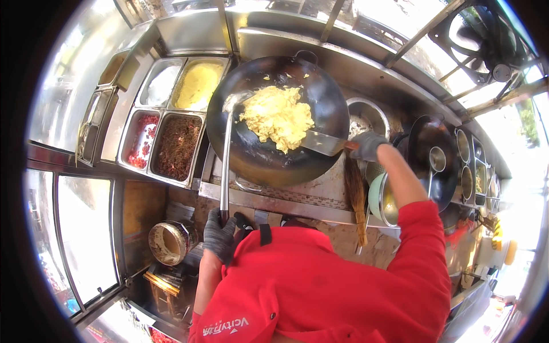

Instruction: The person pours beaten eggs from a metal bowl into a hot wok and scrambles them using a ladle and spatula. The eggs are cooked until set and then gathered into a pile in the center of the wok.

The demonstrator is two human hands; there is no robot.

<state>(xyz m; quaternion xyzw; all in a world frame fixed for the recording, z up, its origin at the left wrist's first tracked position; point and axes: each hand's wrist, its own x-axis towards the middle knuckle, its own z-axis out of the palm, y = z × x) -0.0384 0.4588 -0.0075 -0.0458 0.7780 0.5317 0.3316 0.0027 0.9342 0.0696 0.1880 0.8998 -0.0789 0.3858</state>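
Observation:
Scrambled egg (pixel 279 116) lies heaped in the middle of a large black wok (pixel 253 165). My left hand (pixel 218 233), in a grey knit glove, grips the dark handle end of a long metal ladle (pixel 227 154). The ladle's head rests inside the wok at the egg's left edge. My right hand (pixel 369 145), gloved the same way, holds a wide flat metal spatula (pixel 322 142) by its wooden handle. The spatula's blade touches the lower right side of the egg. A few egg bits stick to the wok's far wall.
Steel pans left of the wok hold yellow liquid (pixel 198 84), white matter (pixel 162 83), chopped red pieces (pixel 139 141) and brown mince (pixel 176 145). On the right are a straw brush (pixel 356 193), a green bowl (pixel 376 196), a metal basin (pixel 383 113) and a second wok (pixel 446 188). A crusted bucket (pixel 161 260) stands lower left.

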